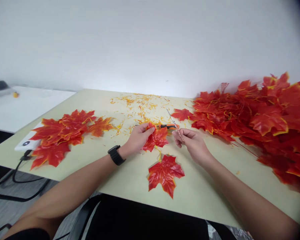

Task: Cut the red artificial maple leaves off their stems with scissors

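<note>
My left hand (140, 137) pinches a red artificial maple leaf (158, 138) between thumb and fingers, above the middle of the table. My right hand (190, 141) is closed on slim silver scissors (174, 119), whose tips point up and away to the left. The scissors are apart from the leaf. Another red maple leaf (165, 175) with a yellow stem lies on the table just in front of the hands. Behind the held leaf lies a tool with an orange and black handle (168, 126), partly hidden.
Yellow and orange trimmings (140, 103) are scattered at the table's (130, 178) back. A big heap of red maple leaves (255, 113) fills the right side. At left, a smaller pile (62, 130) overlaps a white box (27, 143) with a black cable. A wall (140, 46) stands behind.
</note>
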The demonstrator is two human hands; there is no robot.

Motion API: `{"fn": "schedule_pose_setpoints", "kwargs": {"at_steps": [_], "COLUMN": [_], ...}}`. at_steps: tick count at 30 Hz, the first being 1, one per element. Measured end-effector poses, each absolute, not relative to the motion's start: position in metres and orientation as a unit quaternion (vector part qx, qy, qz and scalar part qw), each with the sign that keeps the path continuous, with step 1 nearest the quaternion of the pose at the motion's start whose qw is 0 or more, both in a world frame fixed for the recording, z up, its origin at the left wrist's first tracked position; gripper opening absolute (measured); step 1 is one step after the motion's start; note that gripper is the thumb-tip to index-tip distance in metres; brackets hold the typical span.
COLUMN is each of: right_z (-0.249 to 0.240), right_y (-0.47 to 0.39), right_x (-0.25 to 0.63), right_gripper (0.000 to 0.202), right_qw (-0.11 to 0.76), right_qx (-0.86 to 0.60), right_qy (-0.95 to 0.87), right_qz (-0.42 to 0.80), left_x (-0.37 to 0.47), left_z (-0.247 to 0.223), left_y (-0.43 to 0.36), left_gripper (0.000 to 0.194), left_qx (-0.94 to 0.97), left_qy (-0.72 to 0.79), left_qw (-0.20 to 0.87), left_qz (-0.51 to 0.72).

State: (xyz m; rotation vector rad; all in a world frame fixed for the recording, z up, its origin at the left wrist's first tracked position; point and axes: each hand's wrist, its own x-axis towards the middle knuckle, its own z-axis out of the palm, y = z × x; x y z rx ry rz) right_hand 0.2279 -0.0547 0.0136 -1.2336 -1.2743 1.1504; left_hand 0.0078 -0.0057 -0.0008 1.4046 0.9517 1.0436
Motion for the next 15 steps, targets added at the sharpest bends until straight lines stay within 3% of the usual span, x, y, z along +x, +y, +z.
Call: {"fn": "schedule_pose_setpoints", "kwargs": {"at_steps": [6, 15], "right_z": [0.016, -0.004], "right_y": [-0.056, -0.056], "right_x": [0.226, 0.227], "right_gripper": [0.066, 0.047], "right_qw": [0.418, 0.348], "right_qx": [-0.504, -0.551], "right_qy": [-0.607, -0.656], "right_qz": [0.450, 0.380], "left_x": [0.008, 0.008], "left_z": [-0.005, -0.006], "left_y": [-0.005, -0.007], "left_gripper": [0.034, 0.038], "left_qx": [0.582, 0.575], "left_qy": [0.391, 0.379], "left_qw": [0.548, 0.551], "left_qz": [0.456, 0.472]}}
